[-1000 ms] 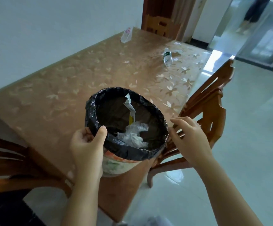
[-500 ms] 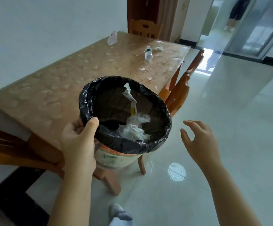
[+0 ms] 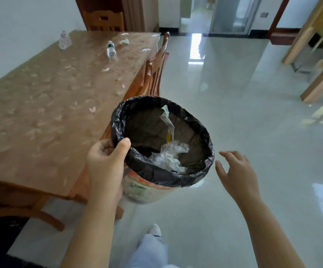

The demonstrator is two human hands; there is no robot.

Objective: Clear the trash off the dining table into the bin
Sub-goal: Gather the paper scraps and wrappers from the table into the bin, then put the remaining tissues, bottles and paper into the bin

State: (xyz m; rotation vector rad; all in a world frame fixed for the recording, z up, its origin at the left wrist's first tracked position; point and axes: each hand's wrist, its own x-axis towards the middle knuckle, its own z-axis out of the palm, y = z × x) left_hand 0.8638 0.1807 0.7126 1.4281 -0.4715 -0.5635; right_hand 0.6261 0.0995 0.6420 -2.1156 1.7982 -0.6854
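Holding the bin (image 3: 162,151) at mid-frame, the left hand (image 3: 106,161) is clamped on its black-lined rim, thumb inside.

Crumpled plastic and paper (image 3: 168,157) lie inside it. The right hand (image 3: 236,171) hovers spread and empty just right of it. Two bottles (image 3: 111,49) and paper scraps (image 3: 124,41) sit on the tabletop (image 3: 41,105), upper left.

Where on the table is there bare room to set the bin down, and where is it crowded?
The near half of the table is bare, from the near edge up toward the bottle. The far end is crowded: that bottle, a second bottle by the wall, and tissue scraps. The left hand holds the bin.
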